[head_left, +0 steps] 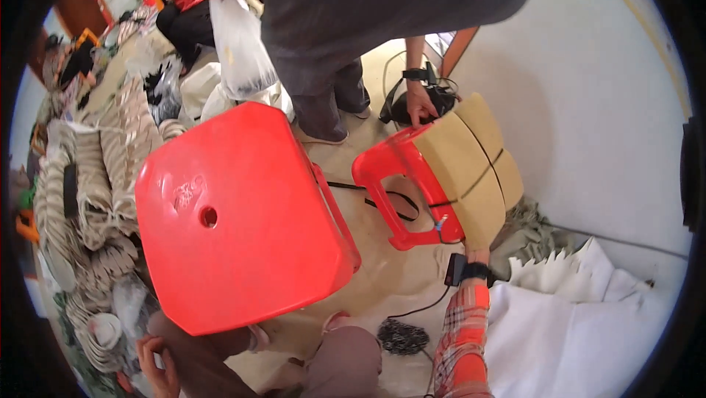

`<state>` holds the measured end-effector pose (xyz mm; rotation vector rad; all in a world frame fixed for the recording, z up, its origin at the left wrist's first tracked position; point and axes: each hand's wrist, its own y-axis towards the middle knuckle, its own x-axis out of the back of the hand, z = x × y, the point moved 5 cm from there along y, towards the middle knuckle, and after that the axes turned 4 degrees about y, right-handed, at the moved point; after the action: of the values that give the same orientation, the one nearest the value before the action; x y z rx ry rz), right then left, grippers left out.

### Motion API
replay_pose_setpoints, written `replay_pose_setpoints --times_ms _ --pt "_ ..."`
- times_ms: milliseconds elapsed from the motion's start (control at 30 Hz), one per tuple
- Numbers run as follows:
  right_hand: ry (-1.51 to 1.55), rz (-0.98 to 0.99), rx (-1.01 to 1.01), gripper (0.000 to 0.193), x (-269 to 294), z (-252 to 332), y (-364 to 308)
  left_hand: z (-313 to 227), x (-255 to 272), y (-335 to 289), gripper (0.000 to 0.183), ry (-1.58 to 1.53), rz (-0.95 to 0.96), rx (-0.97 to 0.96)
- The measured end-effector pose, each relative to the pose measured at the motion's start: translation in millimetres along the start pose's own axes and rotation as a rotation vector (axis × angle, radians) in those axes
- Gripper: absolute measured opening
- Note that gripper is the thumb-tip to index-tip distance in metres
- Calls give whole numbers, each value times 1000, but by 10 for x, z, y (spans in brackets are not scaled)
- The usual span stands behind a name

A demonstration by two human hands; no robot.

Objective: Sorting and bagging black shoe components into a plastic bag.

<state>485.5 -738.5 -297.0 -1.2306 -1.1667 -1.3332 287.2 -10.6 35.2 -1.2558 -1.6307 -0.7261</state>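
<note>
The big red plastic stool [235,214] fills my view, smooth and glossy, rounded square seat with a small hole, standing on the pale floor [382,266]. Beyond it a second red stool [401,177] lies tipped on its side, carrying a bound stack of tan cardboard-like sheets [471,170], stiff, matt, curved at the edges, cinched by a thin dark strap. The bundle looks already tied; it has yet to be set down anywhere. My right hand [478,252] reaches up under that stack, fingers hidden, so I cannot tell their grip. My left hand [156,361] rests low by my knee, fingers loosely curled, holding nothing. Another person's hand [421,108] steadies the far end.
</note>
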Motion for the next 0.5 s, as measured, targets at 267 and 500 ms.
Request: replay_pose_setpoints --times_ms 267,500 --pt "484 139 -605 38 1663 1163 -155 263 -124 -122 26 239 -190 -177" --pt "682 41 -540 36 1433 1075 -348 272 -130 -160 21 221 -193 -178"
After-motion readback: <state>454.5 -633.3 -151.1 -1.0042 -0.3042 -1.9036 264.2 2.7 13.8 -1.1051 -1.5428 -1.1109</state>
